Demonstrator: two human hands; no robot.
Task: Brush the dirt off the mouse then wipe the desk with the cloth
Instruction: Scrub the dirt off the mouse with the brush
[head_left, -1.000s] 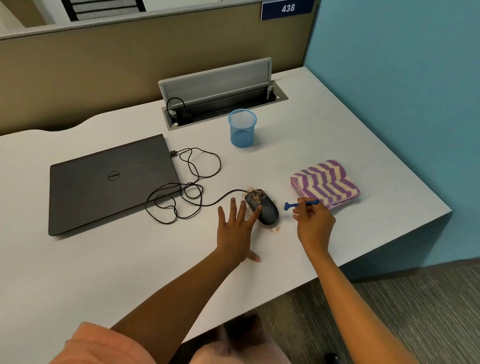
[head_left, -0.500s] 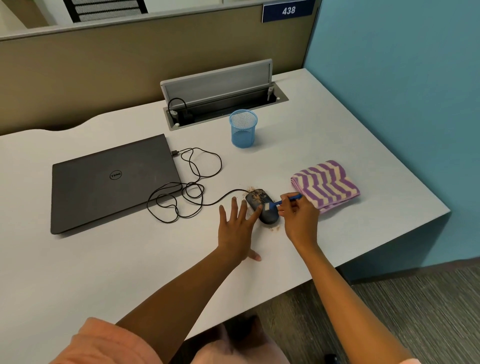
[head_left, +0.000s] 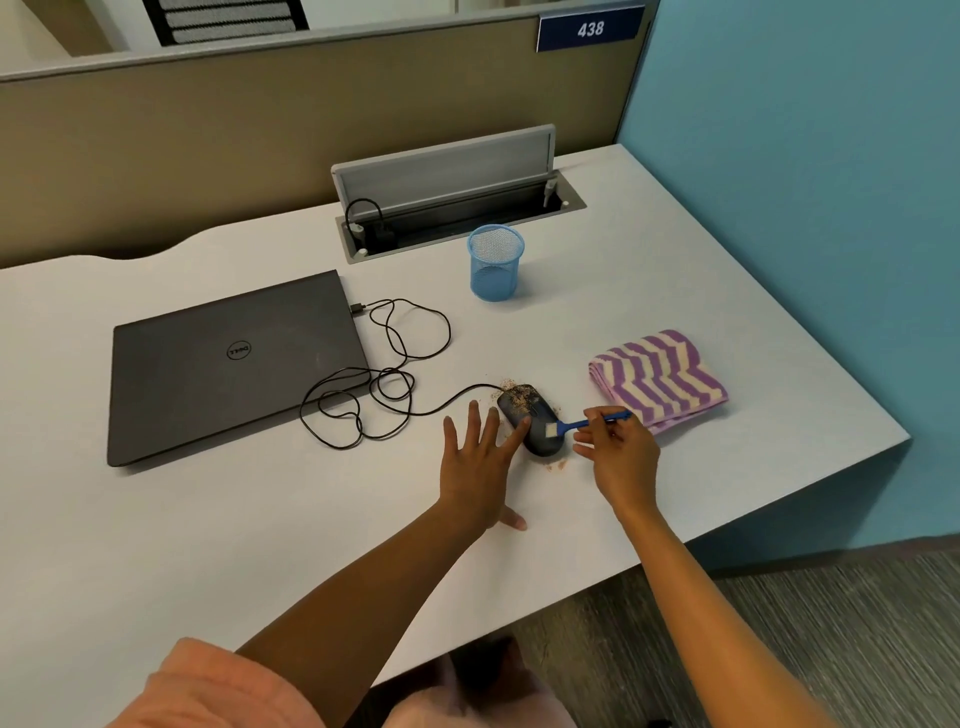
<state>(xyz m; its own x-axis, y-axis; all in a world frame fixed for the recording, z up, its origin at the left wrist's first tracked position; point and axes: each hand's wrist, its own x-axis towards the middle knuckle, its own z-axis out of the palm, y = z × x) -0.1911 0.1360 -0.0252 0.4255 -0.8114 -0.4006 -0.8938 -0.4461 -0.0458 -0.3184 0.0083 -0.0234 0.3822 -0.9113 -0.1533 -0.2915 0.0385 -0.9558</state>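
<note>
Mouse (head_left: 531, 420) lies on the desk (head_left: 649, 270), slightly right of centre near the front edge, its cord end pointing to 11 o'clock. Brown dirt (head_left: 517, 396) speckles its far end; a smaller patch sits on the desk at the mouse's 5 o'clock. Left hand (head_left: 475, 467) lies flat at the mouse's 8 o'clock, fingers spread straight, index fingertip touching the mouse's left side. Right hand (head_left: 621, 457) sits at the mouse's 4 o'clock and pinches the blue brush (head_left: 582, 423) by the handle; the pale bristle head rests on the near right part of the mouse. Striped cloth (head_left: 657, 382), folded, lies at the mouse's 2 o'clock, just past the brush handle's end. Cable (head_left: 384, 387) loops away at 9 o'clock to the closed laptop (head_left: 228, 358). Blue mesh cup (head_left: 494, 270) stands at 12 o'clock, well apart.
</note>
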